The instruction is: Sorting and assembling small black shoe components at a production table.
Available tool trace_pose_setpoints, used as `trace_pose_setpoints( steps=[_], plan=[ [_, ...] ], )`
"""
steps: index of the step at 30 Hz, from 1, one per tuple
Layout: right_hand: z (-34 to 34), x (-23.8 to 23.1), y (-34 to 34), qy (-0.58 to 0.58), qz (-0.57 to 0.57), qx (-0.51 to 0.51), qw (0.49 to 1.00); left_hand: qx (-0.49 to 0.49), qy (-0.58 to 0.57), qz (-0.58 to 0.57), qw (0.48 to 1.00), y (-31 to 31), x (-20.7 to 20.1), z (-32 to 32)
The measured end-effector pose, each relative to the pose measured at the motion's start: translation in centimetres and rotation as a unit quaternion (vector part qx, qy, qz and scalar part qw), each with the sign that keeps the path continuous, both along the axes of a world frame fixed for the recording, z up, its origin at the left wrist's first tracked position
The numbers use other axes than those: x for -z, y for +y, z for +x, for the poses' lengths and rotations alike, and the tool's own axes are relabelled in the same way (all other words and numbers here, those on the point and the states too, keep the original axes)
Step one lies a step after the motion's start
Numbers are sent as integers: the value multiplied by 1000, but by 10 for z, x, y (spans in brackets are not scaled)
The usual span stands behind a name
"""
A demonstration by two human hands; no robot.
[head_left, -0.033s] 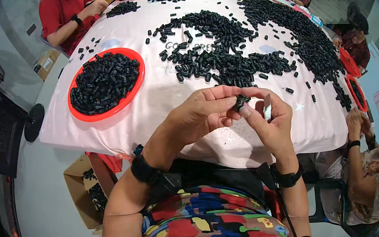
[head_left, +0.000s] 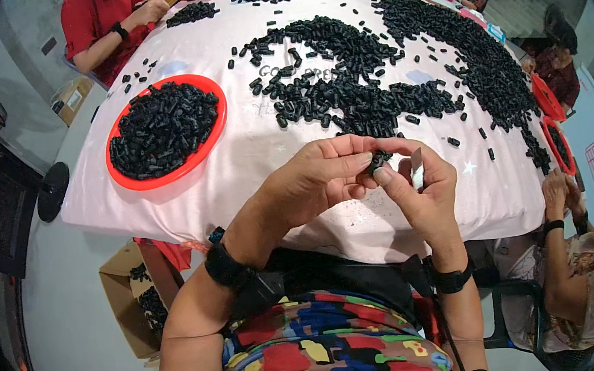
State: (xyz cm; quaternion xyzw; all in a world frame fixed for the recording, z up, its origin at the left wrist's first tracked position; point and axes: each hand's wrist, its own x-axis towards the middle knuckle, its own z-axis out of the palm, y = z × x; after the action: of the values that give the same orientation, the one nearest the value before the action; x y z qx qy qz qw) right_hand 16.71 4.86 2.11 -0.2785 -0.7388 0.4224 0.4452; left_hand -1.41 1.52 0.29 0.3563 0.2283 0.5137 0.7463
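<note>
1. A small black part (head_left: pixel 380 161) sits between the fingertips of both hands, equally near each; its long axis cannot be told (fingers cover much of it).
2. The left hand (head_left: pixel 325 172) pinches it from the left, the right hand (head_left: pixel 430 189) from the right, with a flat strip (head_left: pixel 419 170) tucked within.
3. Beyond, the cloth-covered bench (head_left: pixel 247 154) bears a heap of black parts (head_left: pixel 338 96).

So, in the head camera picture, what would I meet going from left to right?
Round black stand base, red bowl heaped with black pieces, the person's left fingers, the small black piece they pinch, the person's right fingers, another red bowl at far right.
</note>
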Motion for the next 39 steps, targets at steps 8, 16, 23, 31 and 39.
trace_pose_setpoints(
  steps=[8, 16, 23, 31, 39],
  plan=[
    [1, 2, 3, -3, 38, 8, 999, -9, 16, -5, 1000, -4, -4, 4],
    [3, -5, 2, 21, -70, -27, 997, 8, -11, -56, 998, -8, -7, 4],
    [3, -4, 3, 22, -52, -54, 997, 10, 13, -57, 998, -8, -5, 5],
    [3, 1, 6, 6, -9, -19, 1000, 1, 101, -16, 995, -10, -11, 4],
    [2, 3, 7, 20, 5, -12, 1000, -8, 74, -33, 997, -12, -13, 6]
  ],
)
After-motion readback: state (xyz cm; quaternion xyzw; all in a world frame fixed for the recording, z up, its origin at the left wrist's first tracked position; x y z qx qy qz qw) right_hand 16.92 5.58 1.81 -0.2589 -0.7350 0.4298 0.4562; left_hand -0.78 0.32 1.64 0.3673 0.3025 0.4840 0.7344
